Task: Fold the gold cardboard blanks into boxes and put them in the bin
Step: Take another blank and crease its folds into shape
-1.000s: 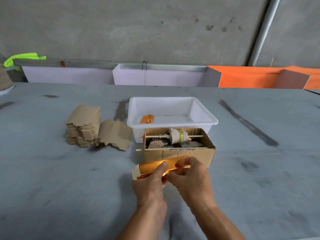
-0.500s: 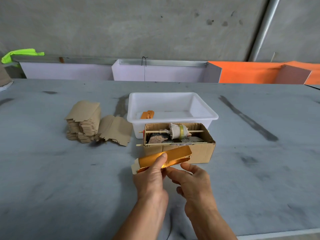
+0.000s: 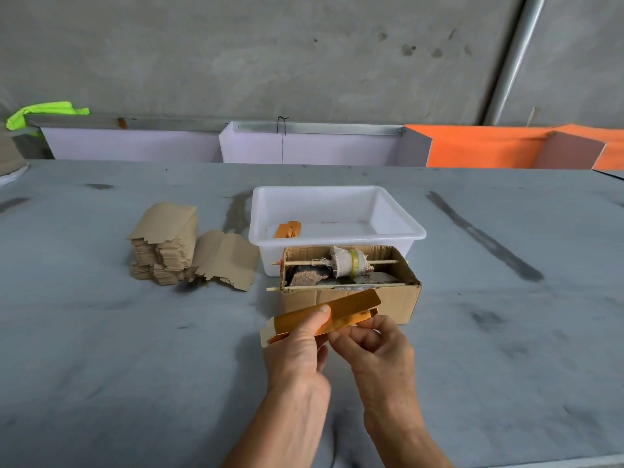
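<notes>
Holding the blank [image 3: 326,314] in your left hand [image 3: 297,349], thumb on top, you have brought your right hand [image 3: 374,346] back to pinch its right end. A moment ago those fingers had let go. That end flap looks next to fold. One box [image 3: 288,229] already sits in the bin [image 3: 398,228], behind the carton [image 3: 388,298].

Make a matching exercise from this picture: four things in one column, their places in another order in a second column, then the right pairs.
Things:
1. shiny gold cardboard blank
2. small orange folded box
3. stack of brown flat blanks
4. open brown corrugated carton

Places:
A. inside the white plastic bin
B. held in both hands
C. directly in front of the bin
D. on the table left of the bin

Pairs: 1-B, 2-A, 3-D, 4-C
</notes>
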